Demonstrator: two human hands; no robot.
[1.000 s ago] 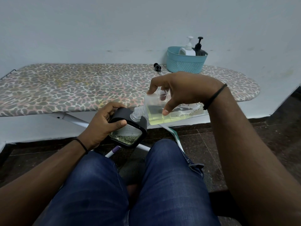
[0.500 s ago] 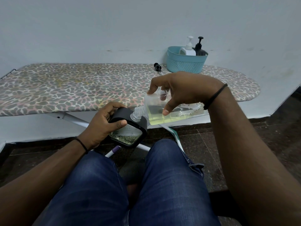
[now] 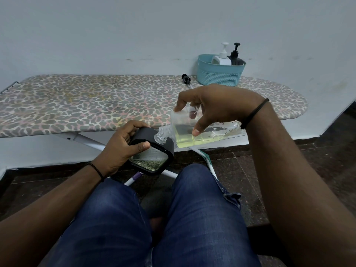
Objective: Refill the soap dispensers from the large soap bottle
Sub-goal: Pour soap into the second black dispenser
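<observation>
Right hand (image 3: 215,106) grips the large soap bottle (image 3: 200,132) from above, thumb on the near face, fingers over the far side, forefinger lifted off by the shoulder. Bottle lies almost flat, neck pointing left and down. Clear walls, yellow-green soap pooled along the low side, roughly a third full by the look of it.

Left hand (image 3: 119,149) holds the black dispenser (image 3: 152,153), thumb across the top edge, fingers wrapped behind. Dispenser is tilted, its open top turned up and right to meet the bottle's threaded neck (image 3: 162,132). Neck rests at or in the opening; whether soap is flowing cannot be told. Some greenish liquid shows through the dispenser's clear window.

Handling, as a judgement: the bottle is thin plastic, likely to flex under a squeeze and light at this fill; soap film would make it slippery. Best held across the flat sides near the middle, as now. The dispenser looks rigid, firm to clamp.

Both forearms reach forward over the knees (image 3: 192,209); right wrist bent down, elbow high; left wrist low and rolled inward. All of this hangs in the air just near of the ironing board (image 3: 86,105).

Farther out: loose pump head (image 3: 186,79) on the board, then a teal basket (image 3: 219,76) at far right holding a white dispenser (image 3: 222,58) and a dark dispenser (image 3: 235,56).
</observation>
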